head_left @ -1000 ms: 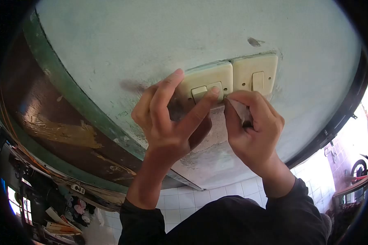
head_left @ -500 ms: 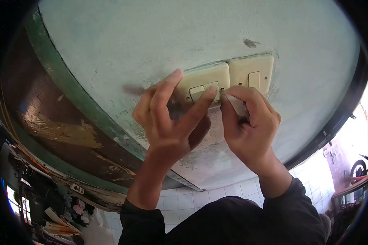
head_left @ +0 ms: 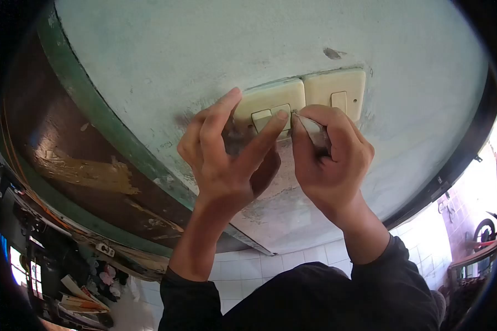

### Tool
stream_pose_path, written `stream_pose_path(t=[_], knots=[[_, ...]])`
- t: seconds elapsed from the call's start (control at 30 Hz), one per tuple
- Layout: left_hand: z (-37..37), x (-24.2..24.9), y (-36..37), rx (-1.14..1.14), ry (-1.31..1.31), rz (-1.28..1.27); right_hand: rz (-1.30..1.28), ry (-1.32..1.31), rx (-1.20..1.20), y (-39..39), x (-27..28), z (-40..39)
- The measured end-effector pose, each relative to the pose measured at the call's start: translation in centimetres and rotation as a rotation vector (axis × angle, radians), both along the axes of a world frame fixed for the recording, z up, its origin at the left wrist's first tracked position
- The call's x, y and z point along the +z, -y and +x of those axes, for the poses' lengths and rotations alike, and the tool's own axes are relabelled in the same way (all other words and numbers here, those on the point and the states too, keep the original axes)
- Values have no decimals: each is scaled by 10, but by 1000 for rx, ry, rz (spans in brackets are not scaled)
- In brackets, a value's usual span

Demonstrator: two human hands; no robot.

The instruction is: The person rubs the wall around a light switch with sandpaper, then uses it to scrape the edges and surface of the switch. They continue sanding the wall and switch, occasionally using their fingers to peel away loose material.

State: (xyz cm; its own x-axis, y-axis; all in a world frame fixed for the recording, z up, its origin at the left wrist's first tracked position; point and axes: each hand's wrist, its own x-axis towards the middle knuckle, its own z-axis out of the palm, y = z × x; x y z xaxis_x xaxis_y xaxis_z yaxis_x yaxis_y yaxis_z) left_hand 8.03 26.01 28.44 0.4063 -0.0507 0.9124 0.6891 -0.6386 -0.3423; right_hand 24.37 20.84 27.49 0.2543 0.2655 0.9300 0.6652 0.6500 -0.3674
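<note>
A cream double light switch [head_left: 273, 94] is fixed to the wall, its two rockers side by side. My left hand [head_left: 221, 160] has its fingers spread. One finger rests at the plate's upper left corner, and another tip is on the right rocker [head_left: 280, 110]. My right hand [head_left: 337, 154] pinches a pale, pointed piece [head_left: 312, 129], perhaps cloth or paper. Its tip is at the right edge of the rockers, where the plate's screw hole is covered. Beside it, a second cream switch plate [head_left: 345, 83] with one rocker is partly hidden by my right hand.
Around the switches the pale green wall [head_left: 204, 49] is smudged and chipped. A brown door [head_left: 83, 143] in a green frame stands to the left. White floor tiles [head_left: 270, 267] lie below, with clutter [head_left: 83, 300] at lower left and a wheel [head_left: 485, 230] at far right.
My right hand has shifted slightly up and left, so its fingers and the pale piece now cover the screw hole. My left hand keeps nearly the same pose. The view has moved a little.
</note>
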Motion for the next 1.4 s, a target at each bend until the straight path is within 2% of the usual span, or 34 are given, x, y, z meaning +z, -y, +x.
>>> stream_pose_path(t=[0.13,0.27,0.33,0.4,0.53,0.67,0.73,0.83,0.9,1.0,1.13,1.2,1.33,1.4], knots=[[-8,10,-3,-23,-35,-16,-25,-70,5,-1,-20,-9],[-19,34,-1,-6,-218,-6,-99,-178,38,0,-18,-17],[-22,51,-4,-11,-275,35,9,-191,16,-5,-23,-21],[-23,67,-8,-94,-399,71,-20,-219,62,-5,-25,-24],[-16,95,-12,-182,-486,75,-20,-336,114,-7,-26,-31],[-3,103,-3,-180,-455,-44,-9,-351,118,-8,-23,-38],[2,102,-1,-168,-433,-69,-32,-512,160,-8,-20,-33],[3,103,-1,-185,-390,-86,-118,-452,203,-1,-19,-40],[3,107,1,-30,-465,-102,-48,-396,167,-10,-24,-43],[4,103,-16,-189,-436,-5,61,-509,31,-14,-15,-34],[5,107,-7,-217,-456,94,35,-409,-18,-13,-22,-40],[3,111,9,-28,-477,-180,66,-504,-5,-16,-22,-36],[6,107,3,-138,-474,-122,58,-353,-56,-13,-21,-41],[8,104,-2,-212,-401,-54,32,-574,-36,-13,-16,-40]])
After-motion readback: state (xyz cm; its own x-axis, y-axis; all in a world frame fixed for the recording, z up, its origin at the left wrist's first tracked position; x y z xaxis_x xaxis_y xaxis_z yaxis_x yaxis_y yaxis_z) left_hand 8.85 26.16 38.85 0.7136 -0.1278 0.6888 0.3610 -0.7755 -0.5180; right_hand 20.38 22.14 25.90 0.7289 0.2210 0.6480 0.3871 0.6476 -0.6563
